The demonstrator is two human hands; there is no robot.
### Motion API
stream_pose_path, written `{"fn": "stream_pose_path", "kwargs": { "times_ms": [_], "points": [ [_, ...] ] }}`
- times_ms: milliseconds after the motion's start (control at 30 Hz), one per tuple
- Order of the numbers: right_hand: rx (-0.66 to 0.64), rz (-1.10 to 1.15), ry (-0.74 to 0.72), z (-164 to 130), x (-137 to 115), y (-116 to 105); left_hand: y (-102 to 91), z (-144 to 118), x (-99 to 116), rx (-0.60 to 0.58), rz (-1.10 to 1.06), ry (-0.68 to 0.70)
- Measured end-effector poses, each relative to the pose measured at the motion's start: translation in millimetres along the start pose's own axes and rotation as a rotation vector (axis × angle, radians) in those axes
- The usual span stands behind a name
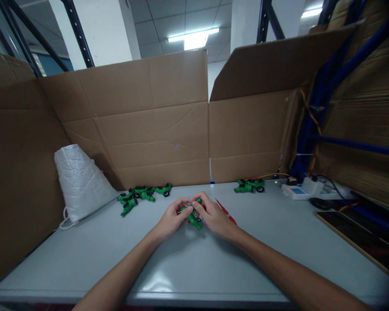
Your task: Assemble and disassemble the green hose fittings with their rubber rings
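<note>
The left hand (173,217) and right hand (215,217) together pinch one green toy vehicle (193,220) in their fingertips, low over the table (259,250); a light, steady two-sided grip would suit its small parts. From it, count one red pen-like tool (226,211) at three o'clock, one wheeled green toy (249,186) at two, and overlapping green toys (145,194) at ten, perhaps four.

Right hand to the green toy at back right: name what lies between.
In the head view, a red screwdriver lies there, beside the right hand.
</note>
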State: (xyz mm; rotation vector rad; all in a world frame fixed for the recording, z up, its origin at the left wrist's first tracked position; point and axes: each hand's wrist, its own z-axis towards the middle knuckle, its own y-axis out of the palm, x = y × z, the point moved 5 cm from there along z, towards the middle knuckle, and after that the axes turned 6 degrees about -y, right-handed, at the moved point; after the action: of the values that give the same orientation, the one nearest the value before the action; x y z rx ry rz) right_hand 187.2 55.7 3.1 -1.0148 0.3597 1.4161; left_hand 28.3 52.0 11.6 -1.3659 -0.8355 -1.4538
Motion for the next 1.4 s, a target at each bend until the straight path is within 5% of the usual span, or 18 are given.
{"fn": "stream_pose_path", "kwargs": {
  "times_ms": [133, 267, 400, 633, 900, 1400],
  "points": [
    [0.044, -0.005, 0.005, 1.1, 6.7, -2.7, -5.1, 4.0, -4.0, 0.009, 0.022, -0.011],
    [0.082, -0.151, -0.025, 5.8, 9.1, -18.8, -20.9, 9.4, -17.0, 0.177, -0.118, -0.064],
    [-0.025, -0.422, -0.144, 8.4, 9.0, -23.5, -34.1, 12.4, -29.0, 0.285, -0.245, -0.106],
    [-0.232, -0.591, -0.212, 1.2, 6.0, -7.9, -38.7, 11.4, -28.9, 0.3, -0.133, -0.129],
    [-0.351, -0.603, -0.217, -5.5, -0.8, -2.3, -28.8, 4.0, -10.9, 0.311, -0.045, 0.002],
    [-0.341, -0.666, -0.16, -5.7, 8.1, -6.3, -37.7, 10.6, -20.6, 0.346, -0.099, -0.017]
  ]
}}
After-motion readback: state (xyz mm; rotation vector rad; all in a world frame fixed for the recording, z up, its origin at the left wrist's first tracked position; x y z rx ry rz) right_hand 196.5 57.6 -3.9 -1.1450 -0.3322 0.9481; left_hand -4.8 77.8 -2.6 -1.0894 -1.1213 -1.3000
